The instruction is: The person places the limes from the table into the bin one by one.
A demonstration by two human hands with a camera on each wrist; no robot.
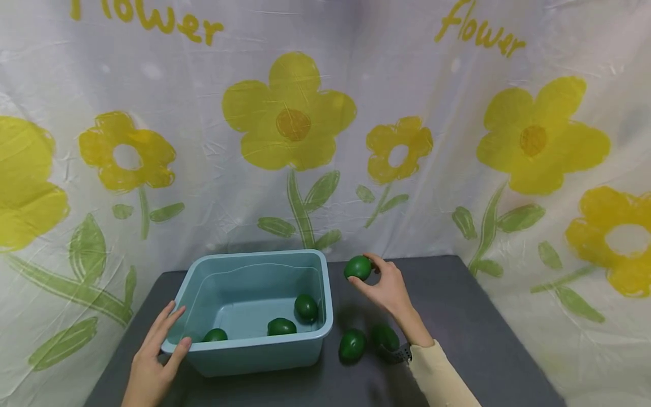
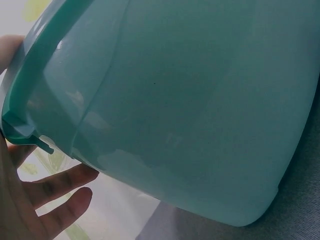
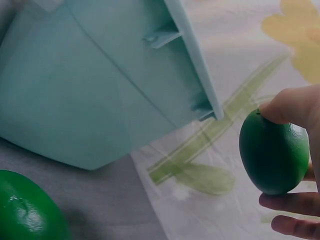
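Observation:
My right hand (image 1: 387, 285) holds a smooth, dark green, egg-shaped fruit (image 1: 358, 268) between thumb and fingertips, raised to the right of a light blue plastic bin (image 1: 254, 353). In the right wrist view, the thumb presses one end of the fruit (image 3: 274, 152) and a fingertip the other. Around the bin's front left corner spreads my left hand (image 1: 155, 356), its thumb by the front rim and its fingers by the left rim. Inside the bin lie three similar fruits: one at right (image 1: 306, 308), one near the middle (image 1: 282, 327), and one at left (image 1: 215, 335), partly hidden by the front wall.
Two more green fruits, one nearer the bin (image 1: 352, 346) and one beside my right wrist (image 1: 384, 337), lie on the dark grey table (image 1: 458, 316). A white curtain (image 1: 407, 226) with yellow flowers hangs behind and along both sides.

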